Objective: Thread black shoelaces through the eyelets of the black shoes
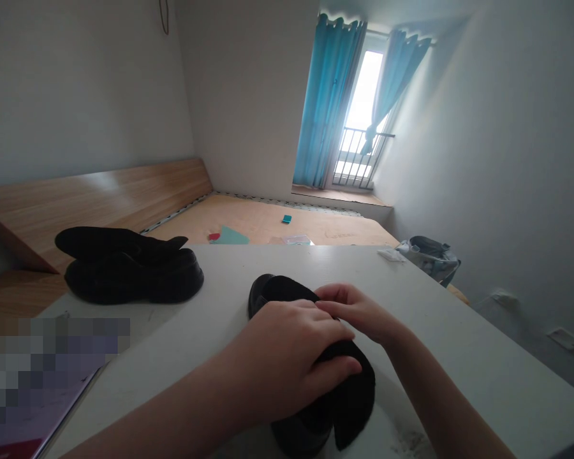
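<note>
My left hand (287, 360) lies curled over a black sock (349, 395), which covers most of a black leather shoe (261, 294) on the white table (463, 357). The shoe's heel or toe shows past my fingers, and its lower part is mostly hidden. My right hand (356, 311) touches the top of the same black fabric, just beyond my left fingers. At the left stands a second black leather shoe (134, 284), with a black sock (115, 243) lying across it, apart from both hands.
A grey bag (430, 258) and a small white packet (391, 255) sit beyond the table's far right corner. Behind the table lies a wooden bed platform (95, 204) with a tan mattress (268, 223) and small items. A pixelated patch covers the lower left.
</note>
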The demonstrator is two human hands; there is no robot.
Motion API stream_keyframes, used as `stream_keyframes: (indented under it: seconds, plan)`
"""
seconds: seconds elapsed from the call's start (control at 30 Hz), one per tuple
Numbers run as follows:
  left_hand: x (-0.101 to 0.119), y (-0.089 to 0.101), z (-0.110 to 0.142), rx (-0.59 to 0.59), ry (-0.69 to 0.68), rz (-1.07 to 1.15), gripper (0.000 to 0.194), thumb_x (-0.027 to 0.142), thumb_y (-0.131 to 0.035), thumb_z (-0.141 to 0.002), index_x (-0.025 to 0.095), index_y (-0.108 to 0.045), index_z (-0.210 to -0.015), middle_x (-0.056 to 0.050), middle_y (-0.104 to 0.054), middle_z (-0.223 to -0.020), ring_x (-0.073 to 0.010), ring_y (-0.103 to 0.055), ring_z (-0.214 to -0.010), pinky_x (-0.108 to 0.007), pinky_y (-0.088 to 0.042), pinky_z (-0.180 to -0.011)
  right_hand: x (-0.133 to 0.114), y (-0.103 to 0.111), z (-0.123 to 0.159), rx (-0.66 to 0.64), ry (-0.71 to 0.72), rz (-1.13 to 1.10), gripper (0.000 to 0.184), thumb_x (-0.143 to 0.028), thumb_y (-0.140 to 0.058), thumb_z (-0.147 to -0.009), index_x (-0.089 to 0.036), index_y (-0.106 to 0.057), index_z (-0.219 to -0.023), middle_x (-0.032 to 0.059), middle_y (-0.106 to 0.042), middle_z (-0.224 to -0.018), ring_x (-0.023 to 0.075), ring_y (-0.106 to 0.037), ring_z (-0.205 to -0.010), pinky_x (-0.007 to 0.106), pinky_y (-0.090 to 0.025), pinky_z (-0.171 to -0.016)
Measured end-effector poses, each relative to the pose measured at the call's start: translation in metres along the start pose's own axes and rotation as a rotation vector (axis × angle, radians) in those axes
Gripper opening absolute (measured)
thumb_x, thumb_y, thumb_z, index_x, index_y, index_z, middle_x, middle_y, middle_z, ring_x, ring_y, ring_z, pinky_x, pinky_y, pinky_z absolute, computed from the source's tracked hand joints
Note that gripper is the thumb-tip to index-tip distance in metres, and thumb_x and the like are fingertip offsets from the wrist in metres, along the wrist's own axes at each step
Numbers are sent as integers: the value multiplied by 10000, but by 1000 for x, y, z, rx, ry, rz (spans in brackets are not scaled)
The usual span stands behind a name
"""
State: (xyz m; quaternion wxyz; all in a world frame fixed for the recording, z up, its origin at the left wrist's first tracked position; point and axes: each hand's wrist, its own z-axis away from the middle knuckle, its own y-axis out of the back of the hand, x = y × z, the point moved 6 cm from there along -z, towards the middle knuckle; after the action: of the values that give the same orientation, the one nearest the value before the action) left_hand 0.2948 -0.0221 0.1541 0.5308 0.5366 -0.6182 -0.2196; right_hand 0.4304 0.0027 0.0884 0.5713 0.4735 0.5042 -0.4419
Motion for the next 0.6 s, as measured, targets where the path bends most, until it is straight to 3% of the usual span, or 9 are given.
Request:
stream_keyframes:
  seconds: [0.13,0.23,0.33,0.47,0.6]
  plan:
    - [-31,38,3,260,355,-133,179,384,-498,-875,232,-590,-859,17,-633,-771,-170,-565,-697,-280,-360,-579,-3,3,0,60,19,-96,215,-368,-700,-773,-159,-695,-825,-3,-630,-700,100,-555,-632,201,-423,-569]
    - [-55,56,9,243,585,-239,444,559,-337,-908,204,-519,-712,6,-565,-617,-172,-500,-574,-290,-277,-512,-5,10,0,143,47,-207,227,-379,-665,-797,-207,-680,-945,1,-670,-781,114,-615,-680,219,-475,-635]
    - [-64,51,8,95,596,-176,609,636,-194,-911,199,-526,-648,-13,-587,-628,-187,-525,-613,-299,-288,-537,-6,13,1,222,89,-284,245,-382,-657,-796,-226,-668,-985,6,-679,-800,130,-636,-698,239,-492,-652]
    - [-59,28,4,-54,535,-48,514,546,-290,-920,201,-575,-667,-11,-622,-663,-180,-547,-626,-293,-300,-546,-5,8,-4,251,139,-116,288,-440,-629,-805,-204,-664,-966,8,-648,-737,138,-596,-628,263,-463,-587]
    - [-57,27,0,-2,518,-111,451,441,-314,-929,193,-519,-614,-13,-592,-627,-172,-523,-592,-291,-266,-529,-2,7,-10,300,199,19,339,-431,-677,-767,-194,-624,-1003,-48,-533,-611,95,-467,-519,229,-350,-481]
